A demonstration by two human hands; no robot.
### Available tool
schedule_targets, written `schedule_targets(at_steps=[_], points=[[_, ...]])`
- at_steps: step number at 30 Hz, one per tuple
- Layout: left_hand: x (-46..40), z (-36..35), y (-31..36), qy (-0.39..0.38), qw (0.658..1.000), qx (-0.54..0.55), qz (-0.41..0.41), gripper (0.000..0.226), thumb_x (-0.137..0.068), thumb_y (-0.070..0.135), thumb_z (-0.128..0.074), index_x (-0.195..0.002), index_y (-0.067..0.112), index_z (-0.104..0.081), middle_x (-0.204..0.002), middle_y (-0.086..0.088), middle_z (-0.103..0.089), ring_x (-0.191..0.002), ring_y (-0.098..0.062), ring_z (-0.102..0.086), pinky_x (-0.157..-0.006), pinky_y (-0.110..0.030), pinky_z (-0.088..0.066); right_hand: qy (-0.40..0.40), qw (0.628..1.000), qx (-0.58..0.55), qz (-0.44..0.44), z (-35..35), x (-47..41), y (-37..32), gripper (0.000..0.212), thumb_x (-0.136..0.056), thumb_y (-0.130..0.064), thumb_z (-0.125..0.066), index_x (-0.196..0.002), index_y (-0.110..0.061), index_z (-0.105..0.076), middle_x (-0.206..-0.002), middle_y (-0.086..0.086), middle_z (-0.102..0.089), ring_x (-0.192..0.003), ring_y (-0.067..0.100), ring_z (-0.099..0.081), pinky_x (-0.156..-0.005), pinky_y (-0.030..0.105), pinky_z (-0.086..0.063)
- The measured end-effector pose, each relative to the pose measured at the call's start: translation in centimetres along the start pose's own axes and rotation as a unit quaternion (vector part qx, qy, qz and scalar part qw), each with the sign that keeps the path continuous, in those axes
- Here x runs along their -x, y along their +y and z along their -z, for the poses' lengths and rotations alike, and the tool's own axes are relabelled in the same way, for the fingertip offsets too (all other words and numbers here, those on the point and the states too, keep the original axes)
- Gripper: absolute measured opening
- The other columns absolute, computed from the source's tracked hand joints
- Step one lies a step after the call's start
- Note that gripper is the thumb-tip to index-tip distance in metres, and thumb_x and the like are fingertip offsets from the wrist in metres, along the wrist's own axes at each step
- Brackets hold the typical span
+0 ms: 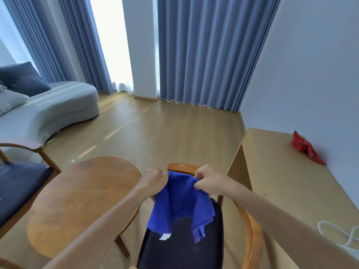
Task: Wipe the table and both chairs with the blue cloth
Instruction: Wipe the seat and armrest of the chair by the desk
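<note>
The blue cloth (179,202) hangs in the air between my two hands, above the dark seat of the near wooden chair (252,230). My left hand (155,179) grips its upper left edge and my right hand (208,181) pinches its upper right edge. A white label shows at the cloth's lower hem. The round wooden table (77,200) stands to the left of this chair. A second wooden chair (21,183) with a dark seat sits at the far left, partly cut off by the frame.
A light wooden desk (281,181) runs along the right wall with a red cloth (305,148) and a white cable (347,235) on it. A grey sofa (58,105) with cushions stands at back left. Blue curtains cover the far windows; wooden floor lies between.
</note>
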State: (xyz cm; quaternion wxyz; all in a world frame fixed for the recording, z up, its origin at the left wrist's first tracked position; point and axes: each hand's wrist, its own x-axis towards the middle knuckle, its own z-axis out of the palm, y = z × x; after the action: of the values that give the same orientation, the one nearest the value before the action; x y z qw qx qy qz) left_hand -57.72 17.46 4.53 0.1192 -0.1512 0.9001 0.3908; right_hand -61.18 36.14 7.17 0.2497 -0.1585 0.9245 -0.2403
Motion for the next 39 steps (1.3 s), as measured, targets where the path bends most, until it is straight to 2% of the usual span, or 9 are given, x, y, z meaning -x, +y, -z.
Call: schedule_targets(at_steps=[2, 5, 13, 19, 23, 28, 33, 37, 39], points=[[0.1, -0.3, -0.1, -0.006, 1.000, 0.008, 0.018, 0.033, -0.093, 0.016, -0.033, -0.072, 0.001, -0.052, -0.076, -0.012, -0.057, -0.064, -0.027, -0.059, -0.067, -0.038, -0.055, -0.005, 1.000, -0.021, -0.005, -1.0, 0.0, -0.2, 0.017, -0.080, 0.000, -0.044, -0.083, -0.006, -0.060, -0.080, 0.011, -0.068, -0.063, 0.020, -0.068, -0.052, 0.022, -0.049], [0.0, -0.1, -0.4, -0.023, 0.998, -0.058, -0.001, 0.033, -0.093, 0.017, -0.034, -0.061, 0.009, -0.038, -0.069, -0.006, -0.049, -0.057, -0.020, -0.046, -0.053, -0.027, -0.038, 0.015, 0.999, -0.042, -0.012, -1.1, -0.1, 0.2, 0.019, -0.080, 0.001, -0.041, -0.084, -0.011, -0.056, -0.076, 0.008, -0.065, -0.058, 0.018, -0.065, -0.053, 0.025, -0.050], [0.4, 0.3, -0.7, -0.118, 0.979, -0.164, -0.042, 0.032, -0.100, 0.029, -0.030, -0.089, 0.016, -0.057, -0.083, -0.001, -0.060, -0.069, -0.012, -0.053, -0.062, -0.025, -0.042, 0.079, 0.995, -0.038, -0.040, -0.3, -0.8, 1.7, 0.018, -0.081, -0.008, -0.045, -0.088, -0.014, -0.060, -0.084, 0.003, -0.064, -0.079, 0.018, -0.059, -0.067, 0.032, -0.048], [0.6, -0.5, -0.4, -0.101, 0.990, 0.061, 0.071, 0.035, -0.098, 0.020, -0.027, -0.105, 0.000, -0.054, -0.084, -0.023, -0.067, -0.066, -0.036, -0.069, -0.051, -0.031, -0.056, 0.079, 0.997, -0.019, 0.008, -1.5, 0.0, 1.2, 0.010, -0.086, -0.013, -0.048, -0.084, -0.020, -0.055, -0.082, -0.003, -0.060, -0.075, 0.013, -0.055, -0.060, 0.024, -0.042], [1.1, -0.9, 0.8, -0.103, 0.973, 0.175, 0.111, 0.036, -0.096, 0.012, -0.025, -0.101, -0.006, -0.057, -0.070, -0.025, -0.067, -0.064, -0.040, -0.069, -0.065, -0.038, -0.061, 0.082, 0.995, 0.000, 0.057, -3.4, 0.7, 0.2, 0.006, -0.087, -0.013, -0.051, -0.090, -0.016, -0.055, -0.088, 0.001, -0.062, -0.079, 0.017, -0.056, -0.061, 0.023, -0.040], [1.3, -0.6, 1.6, -0.075, 0.949, 0.270, 0.145, 0.030, -0.100, 0.009, -0.029, -0.090, -0.005, -0.055, -0.064, -0.023, -0.063, -0.078, -0.045, -0.069, -0.074, -0.046, -0.059, 0.064, 0.993, -0.024, 0.094, -4.6, 1.7, -0.9, 0.013, -0.088, -0.016, -0.055, -0.101, -0.017, -0.052, -0.087, -0.009, -0.056, -0.073, 0.002, -0.051, -0.052, 0.010, -0.035], [1.5, 0.0, 1.8, -0.042, 0.917, 0.361, 0.165, 0.021, -0.099, 0.005, -0.032, -0.092, -0.001, -0.051, -0.078, -0.028, -0.064, -0.067, -0.040, -0.068, -0.062, -0.043, -0.059, 0.069, 0.986, -0.125, 0.089, -6.2, 1.7, -1.2, 0.042, -0.076, -0.032, -0.072, -0.109, -0.020, -0.049, -0.103, -0.010, -0.058, -0.086, 0.001, -0.056, -0.062, 0.012, -0.041], [2.1, 0.1, 1.9, -0.053, 0.879, 0.441, 0.176, 0.018, -0.101, 0.009, -0.036, -0.099, -0.001, -0.050, -0.073, -0.027, -0.063, -0.057, -0.037, -0.067, -0.052, -0.040, -0.059, 0.119, 0.982, -0.105, 0.104, -7.6, 1.1, -0.6, 0.031, -0.081, -0.015, -0.066, -0.104, -0.021, -0.046, -0.102, -0.004, -0.055, -0.084, 0.003, -0.052, -0.061, 0.012, -0.038], [2.3, 0.4, 1.8, -0.073, 0.878, 0.437, 0.179, 0.021, -0.101, 0.010, -0.038, -0.095, -0.003, -0.053, -0.075, -0.028, -0.064, -0.065, -0.039, -0.068, -0.059, -0.042, -0.060, 0.136, 0.979, -0.102, 0.111, -7.0, 0.9, -0.1, 0.024, -0.081, -0.002, -0.056, -0.097, -0.019, -0.049, -0.095, -0.001, -0.059, -0.079, 0.006, -0.053, -0.060, 0.012, -0.040]])
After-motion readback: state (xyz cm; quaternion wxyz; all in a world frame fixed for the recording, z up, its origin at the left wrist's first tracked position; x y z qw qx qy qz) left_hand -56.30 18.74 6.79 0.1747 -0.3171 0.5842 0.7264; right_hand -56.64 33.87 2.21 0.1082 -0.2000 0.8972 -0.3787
